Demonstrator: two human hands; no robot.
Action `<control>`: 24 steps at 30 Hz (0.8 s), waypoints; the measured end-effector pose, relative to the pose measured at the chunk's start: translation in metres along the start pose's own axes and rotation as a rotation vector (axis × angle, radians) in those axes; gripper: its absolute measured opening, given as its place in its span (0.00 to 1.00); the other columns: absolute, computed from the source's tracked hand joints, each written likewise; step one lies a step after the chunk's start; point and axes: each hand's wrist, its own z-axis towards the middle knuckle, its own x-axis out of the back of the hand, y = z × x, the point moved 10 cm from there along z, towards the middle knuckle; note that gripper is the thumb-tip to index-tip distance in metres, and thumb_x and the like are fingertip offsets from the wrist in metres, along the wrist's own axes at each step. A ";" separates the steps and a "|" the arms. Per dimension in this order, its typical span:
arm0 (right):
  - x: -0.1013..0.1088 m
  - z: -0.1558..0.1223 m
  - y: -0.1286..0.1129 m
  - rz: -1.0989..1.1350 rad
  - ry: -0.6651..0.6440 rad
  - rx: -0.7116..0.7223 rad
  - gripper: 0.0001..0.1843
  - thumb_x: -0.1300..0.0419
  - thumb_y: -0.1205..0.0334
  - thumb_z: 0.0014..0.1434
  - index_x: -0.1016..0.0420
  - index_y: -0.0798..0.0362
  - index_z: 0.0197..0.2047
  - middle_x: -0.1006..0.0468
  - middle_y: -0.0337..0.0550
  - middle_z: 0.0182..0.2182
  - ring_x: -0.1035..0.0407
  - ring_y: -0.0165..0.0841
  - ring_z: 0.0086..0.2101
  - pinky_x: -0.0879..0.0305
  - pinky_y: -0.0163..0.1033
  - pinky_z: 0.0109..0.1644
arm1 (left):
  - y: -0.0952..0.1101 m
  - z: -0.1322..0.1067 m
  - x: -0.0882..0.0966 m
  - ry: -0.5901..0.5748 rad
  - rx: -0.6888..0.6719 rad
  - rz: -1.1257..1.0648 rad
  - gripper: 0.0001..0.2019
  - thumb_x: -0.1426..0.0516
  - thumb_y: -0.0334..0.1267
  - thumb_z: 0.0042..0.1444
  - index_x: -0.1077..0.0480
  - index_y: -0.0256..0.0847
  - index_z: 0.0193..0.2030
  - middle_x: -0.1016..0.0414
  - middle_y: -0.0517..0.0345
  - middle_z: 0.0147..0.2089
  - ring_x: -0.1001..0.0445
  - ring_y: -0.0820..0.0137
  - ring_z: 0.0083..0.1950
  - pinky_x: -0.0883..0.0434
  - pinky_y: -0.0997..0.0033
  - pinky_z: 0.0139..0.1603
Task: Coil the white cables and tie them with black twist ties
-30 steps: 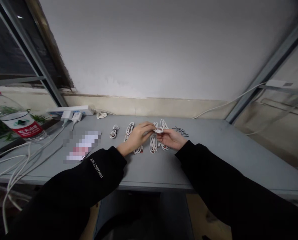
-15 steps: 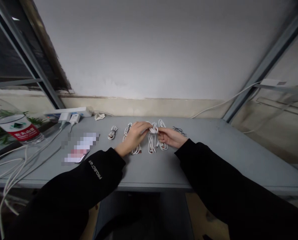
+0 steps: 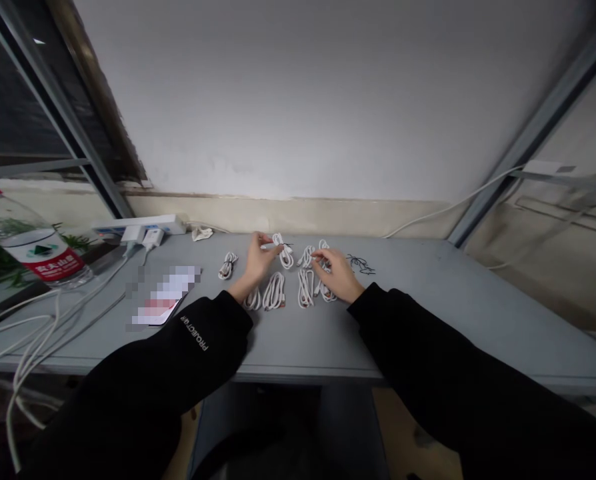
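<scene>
A coiled white cable (image 3: 284, 253) with a black tie round its middle lies near the back of the grey table. My left hand (image 3: 259, 263) is just left of it, with thumb and fingers apart and the thumb tip at the coil's edge. My right hand (image 3: 337, 272) hovers over the right-hand coils, its thumb and forefinger apart and nothing visible between them. Close to its fingertips is another white coil (image 3: 307, 257). In front lie more coiled white cables, one at the middle (image 3: 274, 291) and one farther right (image 3: 305, 288). My hands partly hide others.
Loose black ties (image 3: 361, 265) lie right of my right hand. A tied white coil (image 3: 227, 265) and a phone (image 3: 171, 293) are to the left. Beyond them stand a power strip (image 3: 171, 223) with chargers, trailing white cords (image 3: 53, 333) and a water bottle (image 3: 38, 247).
The white coil held up between both hands is now down at the back, left of centre. My hands have drawn apart, uncovering the front coils.
</scene>
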 end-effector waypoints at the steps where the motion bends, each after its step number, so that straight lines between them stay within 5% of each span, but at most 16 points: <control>1: -0.001 0.000 -0.001 -0.021 -0.008 0.010 0.08 0.43 0.61 0.59 0.25 0.51 0.41 0.24 0.45 0.34 0.31 0.39 0.38 0.37 0.44 0.43 | -0.002 0.002 -0.002 -0.021 0.001 0.021 0.14 0.37 0.31 0.47 0.41 0.41 0.32 0.32 0.66 0.29 0.33 0.78 0.26 0.36 0.75 0.32; 9: -0.005 -0.002 -0.003 -0.154 -0.063 0.006 0.08 0.43 0.62 0.61 0.23 0.50 0.42 0.22 0.45 0.33 0.30 0.42 0.40 0.39 0.47 0.46 | -0.029 0.001 -0.025 -0.277 0.147 0.196 0.08 0.37 0.35 0.48 0.30 0.38 0.35 0.33 0.64 0.19 0.36 0.73 0.21 0.39 0.72 0.27; 12: -0.008 -0.003 -0.006 -0.220 -0.124 -0.011 0.12 0.46 0.62 0.64 0.23 0.50 0.46 0.20 0.47 0.39 0.30 0.43 0.44 0.40 0.48 0.50 | -0.023 -0.002 -0.033 -0.368 0.045 0.390 0.10 0.38 0.37 0.50 0.28 0.37 0.38 0.28 0.60 0.25 0.31 0.71 0.25 0.34 0.69 0.31; 18: -0.013 -0.005 -0.008 -0.316 -0.238 -0.078 0.18 0.51 0.61 0.67 0.25 0.52 0.54 0.21 0.50 0.48 0.32 0.44 0.51 0.42 0.50 0.55 | 0.001 -0.014 -0.044 -0.448 -0.237 0.812 0.15 0.39 0.42 0.53 0.26 0.36 0.45 0.28 0.45 0.50 0.27 0.59 0.51 0.31 0.59 0.55; 24: -0.020 -0.008 -0.008 -0.350 -0.302 -0.072 0.21 0.53 0.59 0.69 0.28 0.50 0.59 0.22 0.49 0.51 0.34 0.45 0.54 0.43 0.53 0.56 | -0.001 -0.015 -0.036 -0.428 -0.158 0.880 0.21 0.40 0.38 0.50 0.29 0.37 0.52 0.31 0.48 0.49 0.27 0.67 0.40 0.29 0.63 0.50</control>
